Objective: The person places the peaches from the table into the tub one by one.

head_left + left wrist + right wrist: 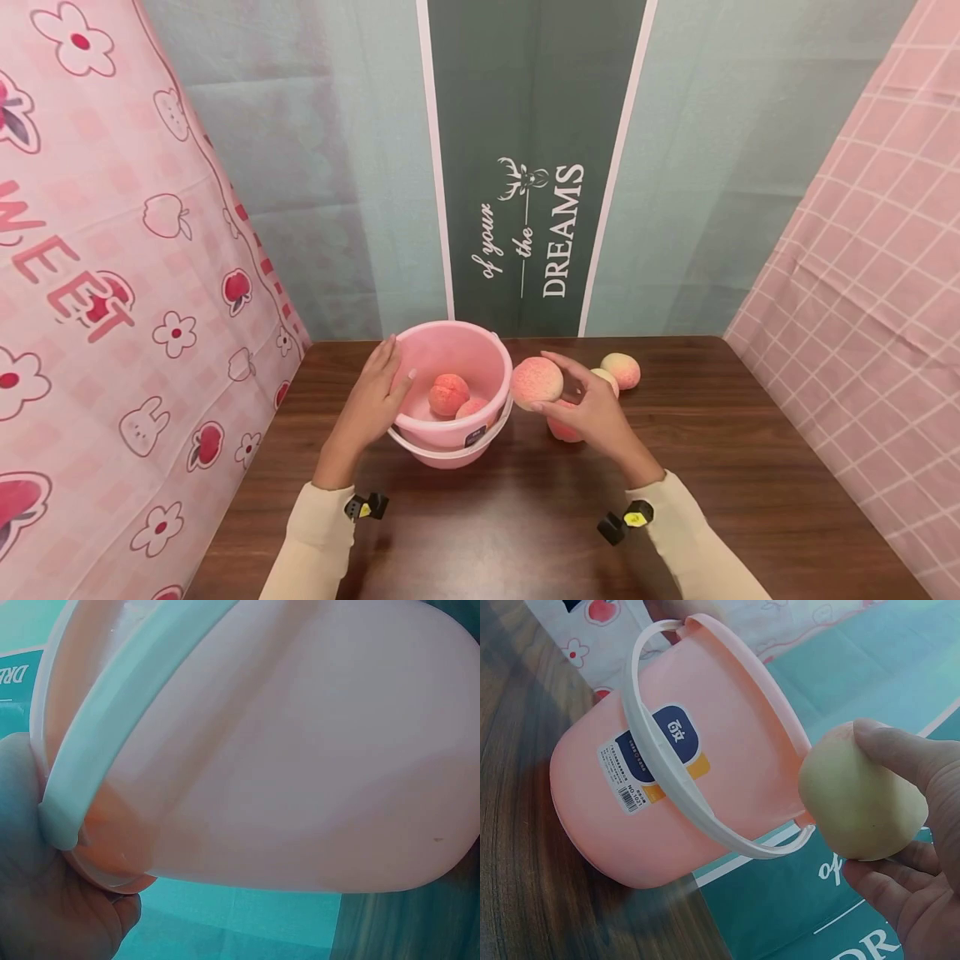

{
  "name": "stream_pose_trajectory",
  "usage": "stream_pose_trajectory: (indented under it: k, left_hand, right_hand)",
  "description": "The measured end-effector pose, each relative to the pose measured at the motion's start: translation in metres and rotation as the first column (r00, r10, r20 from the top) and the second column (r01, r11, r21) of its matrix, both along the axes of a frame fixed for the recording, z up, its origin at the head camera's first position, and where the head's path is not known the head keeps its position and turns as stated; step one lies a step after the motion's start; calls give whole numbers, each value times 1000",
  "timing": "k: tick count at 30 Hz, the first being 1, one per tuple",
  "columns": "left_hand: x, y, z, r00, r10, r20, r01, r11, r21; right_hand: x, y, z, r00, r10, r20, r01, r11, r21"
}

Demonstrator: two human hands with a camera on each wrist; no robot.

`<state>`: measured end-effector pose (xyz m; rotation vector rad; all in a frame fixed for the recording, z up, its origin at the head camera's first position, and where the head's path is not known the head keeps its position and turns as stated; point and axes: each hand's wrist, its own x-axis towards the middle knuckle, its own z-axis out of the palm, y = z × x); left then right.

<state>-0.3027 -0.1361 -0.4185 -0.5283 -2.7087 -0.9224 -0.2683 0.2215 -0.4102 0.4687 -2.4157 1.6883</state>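
A pink bucket [450, 333] stands on the table with two peaches inside, one a reddish peach [449, 395], the other partly hidden by the near rim. My left hand [372, 400] rests against the bucket's left rim, fingers straight, thumb reaching over the edge. My right hand [596, 408] holds a pale pink-and-yellow peach [537, 383] between thumb and fingers, just right of the rim. In the right wrist view this peach [862, 795] overlaps the rim's edge. Below the right hand lies a red peach [564, 425], partly covered.
Behind the right hand lie a yellowish-pink peach [620, 371] and another, half-hidden peach [606, 380]. The bucket's pale handle [660, 765] hangs down over its labelled front side. Patterned cloths surround the dark wooden table [480, 542] at the back and both sides.
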Motion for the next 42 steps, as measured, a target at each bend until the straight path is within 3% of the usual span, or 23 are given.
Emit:
stream_pose_trajectory:
  k: [11,42]
  left_hand:
    - [1,2,1,1000,9,3,-9,1000,-4]
    - [0,2,1,1000,5,3,-5,1000,7]
  right_hand:
    - [-6,-2,3,1000,14,-16,-14,1000,-23]
    - [-15,-28,19,997,58,-57,-54,996,73]
